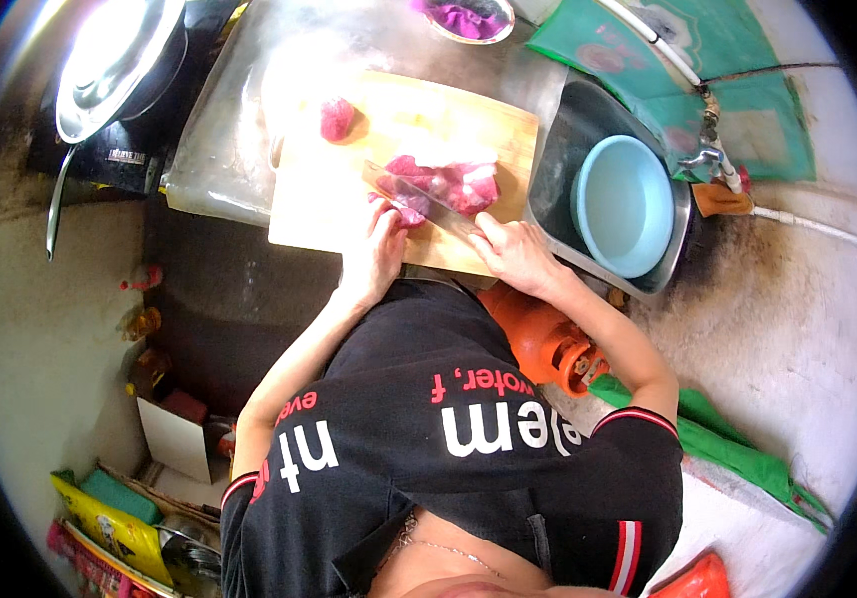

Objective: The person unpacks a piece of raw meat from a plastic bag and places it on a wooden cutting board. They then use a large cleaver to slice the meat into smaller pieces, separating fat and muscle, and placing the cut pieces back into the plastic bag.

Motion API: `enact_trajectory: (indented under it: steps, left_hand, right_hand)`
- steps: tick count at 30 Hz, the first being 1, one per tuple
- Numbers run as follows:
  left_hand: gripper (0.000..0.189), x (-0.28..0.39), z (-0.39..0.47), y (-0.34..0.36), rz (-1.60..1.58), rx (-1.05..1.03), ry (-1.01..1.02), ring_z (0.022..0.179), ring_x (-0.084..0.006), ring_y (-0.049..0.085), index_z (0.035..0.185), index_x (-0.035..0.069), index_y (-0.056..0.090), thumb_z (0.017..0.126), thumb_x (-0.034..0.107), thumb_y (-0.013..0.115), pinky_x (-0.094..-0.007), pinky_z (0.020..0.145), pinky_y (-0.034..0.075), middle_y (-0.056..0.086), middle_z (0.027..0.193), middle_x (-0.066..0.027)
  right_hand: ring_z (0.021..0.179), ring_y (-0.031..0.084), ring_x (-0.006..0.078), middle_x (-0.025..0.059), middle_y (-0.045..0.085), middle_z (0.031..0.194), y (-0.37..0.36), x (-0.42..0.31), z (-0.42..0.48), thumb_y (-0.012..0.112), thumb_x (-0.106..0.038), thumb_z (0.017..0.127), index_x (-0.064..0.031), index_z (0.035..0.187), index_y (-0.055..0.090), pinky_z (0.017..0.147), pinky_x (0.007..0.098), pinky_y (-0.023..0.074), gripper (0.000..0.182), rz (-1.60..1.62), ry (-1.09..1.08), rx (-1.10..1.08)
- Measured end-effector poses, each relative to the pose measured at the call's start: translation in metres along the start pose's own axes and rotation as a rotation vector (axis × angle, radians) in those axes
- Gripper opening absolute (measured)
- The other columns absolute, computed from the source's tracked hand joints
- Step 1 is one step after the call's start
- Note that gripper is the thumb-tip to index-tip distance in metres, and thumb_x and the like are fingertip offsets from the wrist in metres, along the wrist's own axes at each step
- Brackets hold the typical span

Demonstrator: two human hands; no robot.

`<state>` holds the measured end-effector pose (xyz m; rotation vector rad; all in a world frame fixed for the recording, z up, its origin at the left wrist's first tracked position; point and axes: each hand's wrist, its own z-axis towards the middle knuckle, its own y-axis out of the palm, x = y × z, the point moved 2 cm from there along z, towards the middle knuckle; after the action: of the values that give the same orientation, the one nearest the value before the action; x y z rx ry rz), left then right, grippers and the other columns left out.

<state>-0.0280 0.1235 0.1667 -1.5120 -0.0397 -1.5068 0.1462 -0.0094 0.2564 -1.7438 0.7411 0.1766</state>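
Observation:
On a wooden cutting board [308, 196] lies a slab of raw red meat [473, 187] with some pale fat. My right hand [512, 250] grips the handle of a kitchen knife [436, 211], whose blade slants up and left across the meat. The blade lies between the slab and a smaller meat piece [412, 218] nearer to me. My left hand [377, 243] is at the left end of that smaller piece, its fingers bent against it. A separate round lump of meat [336, 119] sits at the board's upper left.
Right of the board, a light blue plastic basin [626, 205] holding cloudy liquid stands in a metal sink [559, 187] below a tap [701, 157]. A wok [110, 71] rests at upper left. A bowl with purple cloth [473, 19] stands behind. An orange gas cylinder [540, 340] is below.

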Motion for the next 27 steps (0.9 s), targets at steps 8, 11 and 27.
enact_trajectory:
  steps: [8, 11, 27]
  left_hand:
    - [0.04, 0.009, 0.004, 0.007, 0.067, -0.049, -0.075, 0.098, -0.0321, 0.058, 0.112, 0.005, 0.061, 0.074, 0.004, 0.072, -0.0389, 0.081, 0.049, 0.056, 0.107, -0.0148]
    - [0.039, 0.009, 0.001, 0.008, 0.058, 0.022, -0.073, 0.094, -0.0313, 0.059, 0.111, 0.006, 0.062, 0.074, 0.004, 0.073, -0.0376, 0.078, 0.05, 0.057, 0.104, -0.014]
    - [0.036, -0.022, -0.021, 0.022, 0.045, 0.14, -0.015, 0.096, -0.0302, 0.063, 0.109, 0.005, 0.064, 0.075, 0.004, 0.076, -0.0356, 0.078, 0.053, 0.058, 0.11, -0.0169]
  right_hand:
    - [0.069, 0.061, 0.0447, 0.0246, 0.06, 0.067, -0.002, 0.0, 0.006, 0.051, -0.023, 0.093, -0.0039, 0.094, 0.047, 0.063, 0.0532, 0.0477, 0.02, 0.036, -0.022, -0.051]
    - [0.069, 0.061, 0.0451, 0.0246, 0.06, 0.067, -0.006, 0.009, 0.006, 0.052, -0.024, 0.093, -0.0036, 0.093, 0.047, 0.062, 0.0533, 0.0476, 0.021, 0.062, -0.045, -0.002]
    - [0.062, 0.06, 0.0424, 0.0202, 0.059, 0.063, -0.016, 0.013, -0.021, 0.053, -0.019, 0.092, -0.0037, 0.089, 0.047, 0.056, 0.0509, 0.047, 0.017, 0.07, -0.069, 0.048]
